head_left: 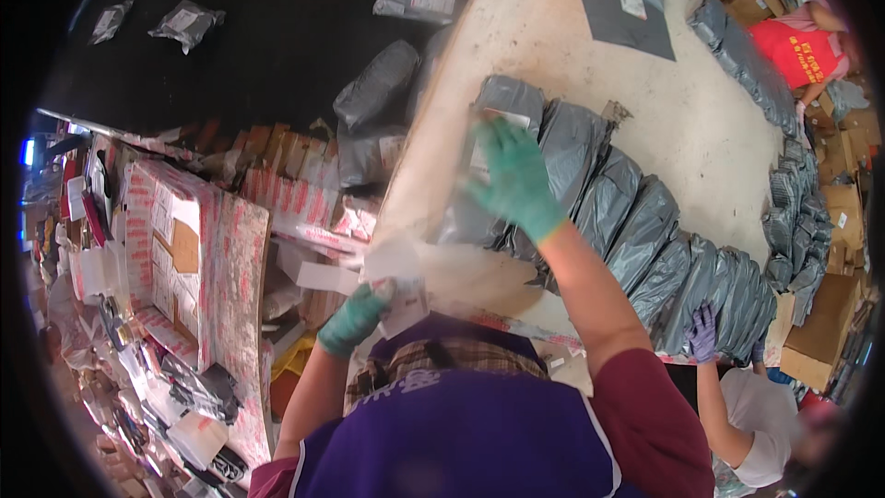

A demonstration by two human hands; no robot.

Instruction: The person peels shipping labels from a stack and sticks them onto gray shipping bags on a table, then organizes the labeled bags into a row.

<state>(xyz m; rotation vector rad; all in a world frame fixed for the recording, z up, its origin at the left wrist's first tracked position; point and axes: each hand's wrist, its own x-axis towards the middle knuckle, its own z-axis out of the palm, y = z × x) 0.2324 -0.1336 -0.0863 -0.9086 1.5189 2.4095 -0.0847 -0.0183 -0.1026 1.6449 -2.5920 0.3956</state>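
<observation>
My left hand [354,318], in a green glove, grips paper label sheets [408,306] near my waist at the table's front edge. A blurred white strip [328,277] trails beside it. My right hand [517,169], also gloved in green, is spread palm down with its fingers apart over a grey plastic parcel [470,220]. A white label [478,158] shows partly under those fingers; motion blur hides whether they press on it. To the right of this hand, a row of grey plastic parcels [626,228] leans along the pale tabletop [671,124].
Left of the tabletop, a black surface [263,62] carries several grey parcels [380,79]. A taped box [173,270] stands at left. A co-worker's purple-gloved hand [704,332] touches the row's right end. A flat grey bag [622,7] lies across; a person in red [795,52] is beyond.
</observation>
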